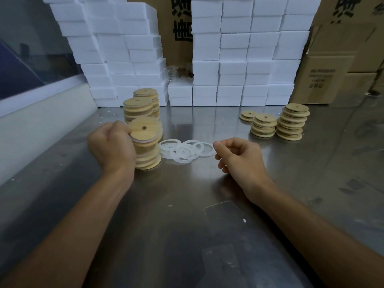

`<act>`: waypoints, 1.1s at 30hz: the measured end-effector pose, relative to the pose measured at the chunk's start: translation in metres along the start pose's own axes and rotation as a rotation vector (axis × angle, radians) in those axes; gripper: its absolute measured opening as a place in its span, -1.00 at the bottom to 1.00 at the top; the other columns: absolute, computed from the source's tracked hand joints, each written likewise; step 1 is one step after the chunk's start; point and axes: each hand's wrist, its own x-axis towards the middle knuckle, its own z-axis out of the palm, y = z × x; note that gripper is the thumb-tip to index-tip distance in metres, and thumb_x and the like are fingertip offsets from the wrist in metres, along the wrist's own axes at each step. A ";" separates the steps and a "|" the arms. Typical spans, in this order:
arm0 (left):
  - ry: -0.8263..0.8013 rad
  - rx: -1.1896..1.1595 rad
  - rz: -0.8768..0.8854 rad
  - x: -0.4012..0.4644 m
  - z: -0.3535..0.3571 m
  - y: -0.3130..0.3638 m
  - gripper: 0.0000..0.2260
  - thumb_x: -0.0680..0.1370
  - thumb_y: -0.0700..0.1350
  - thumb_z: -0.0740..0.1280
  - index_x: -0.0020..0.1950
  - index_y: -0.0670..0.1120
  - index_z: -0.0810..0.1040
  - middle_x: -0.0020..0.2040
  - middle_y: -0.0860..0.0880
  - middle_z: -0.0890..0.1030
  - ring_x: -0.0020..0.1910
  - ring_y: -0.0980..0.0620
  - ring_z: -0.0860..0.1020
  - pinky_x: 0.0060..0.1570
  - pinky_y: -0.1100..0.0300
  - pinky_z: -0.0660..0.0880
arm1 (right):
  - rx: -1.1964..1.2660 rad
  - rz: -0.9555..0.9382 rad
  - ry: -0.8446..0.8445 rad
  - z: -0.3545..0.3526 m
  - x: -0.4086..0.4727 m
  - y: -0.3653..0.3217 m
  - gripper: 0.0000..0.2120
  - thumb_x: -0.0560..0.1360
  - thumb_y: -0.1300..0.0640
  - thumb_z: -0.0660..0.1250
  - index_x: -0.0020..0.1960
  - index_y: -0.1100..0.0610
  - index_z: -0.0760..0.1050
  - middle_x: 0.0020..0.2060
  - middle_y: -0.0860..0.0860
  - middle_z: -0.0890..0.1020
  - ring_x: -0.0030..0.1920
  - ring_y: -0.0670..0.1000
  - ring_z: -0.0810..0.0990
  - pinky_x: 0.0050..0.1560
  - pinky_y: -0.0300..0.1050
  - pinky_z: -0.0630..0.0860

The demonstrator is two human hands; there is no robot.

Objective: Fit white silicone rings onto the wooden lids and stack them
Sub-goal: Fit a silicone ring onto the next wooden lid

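My left hand [111, 147]: it gripped a wooden lid [143, 128] by its rim, tilted so its face with the small centre hole turned toward me, a white ring showing along its lower edge.
Nearest stack [148, 156]: the held lid sat at the top of this pile of ringed lids, just beside my knuckles (whether it touched the pile I could not tell).
Other finished stacks [138, 108]: two more stood behind it, near the wall of white foam blocks [234, 55].
My right hand [239, 156]: fingers curled loosely, thumb and forefinger close together at the edge of the rings; whether they pinched one I could not tell.
Silicone rings [185, 151]: a loose overlapping heap lay flat on the steel table [187, 225], between my two hands.
Bare lids [292, 121]: three piles of differing height stood to the right, well apart from the rings.
Cardboard boxes [336, 65]: stacked behind, at far right.
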 end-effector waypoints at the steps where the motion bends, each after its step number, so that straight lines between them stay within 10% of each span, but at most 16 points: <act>1: 0.041 0.035 -0.015 0.005 -0.002 -0.003 -0.93 0.28 -0.15 0.25 -0.39 -0.12 0.44 -0.39 -0.04 0.35 -0.37 0.03 0.30 -0.45 0.16 0.20 | -0.001 0.000 -0.001 0.000 0.000 0.001 -0.86 0.52 0.09 0.43 -0.20 0.11 0.62 -0.44 -0.05 0.63 -0.46 -0.10 0.54 -0.46 -0.28 0.43; 21: 0.034 0.326 -0.082 0.013 -0.011 -0.027 -0.82 0.41 -0.05 0.25 -0.32 -0.13 0.47 -0.35 -0.12 0.33 -0.36 -0.03 0.30 -0.34 0.13 0.26 | -0.022 -0.004 0.008 -0.002 0.004 0.006 -0.86 0.53 0.09 0.42 -0.16 0.13 0.61 -0.44 -0.04 0.64 -0.45 -0.12 0.55 -0.42 -0.28 0.47; 29: -0.254 0.438 0.780 -0.029 0.001 -0.014 -0.72 0.43 -0.23 0.29 -0.47 -0.14 0.33 -0.53 -0.09 0.27 -0.52 -0.16 0.28 -0.49 0.02 0.31 | -0.018 -0.001 0.209 -0.019 0.026 0.009 -0.87 0.55 0.15 0.37 -0.07 0.22 0.60 -0.23 0.08 0.63 -0.46 -0.19 0.54 -0.38 -0.32 0.52; 33: -0.610 0.522 0.958 -0.064 0.014 -0.019 -0.78 0.43 -0.19 0.36 -0.39 -0.10 0.39 -0.45 0.07 0.33 -0.46 -0.03 0.31 -0.48 0.12 0.33 | -0.136 -0.039 0.346 -0.028 0.047 0.017 -0.87 0.53 0.16 0.36 0.08 0.07 0.51 0.08 0.05 0.61 -0.09 -0.02 0.66 0.01 0.01 0.63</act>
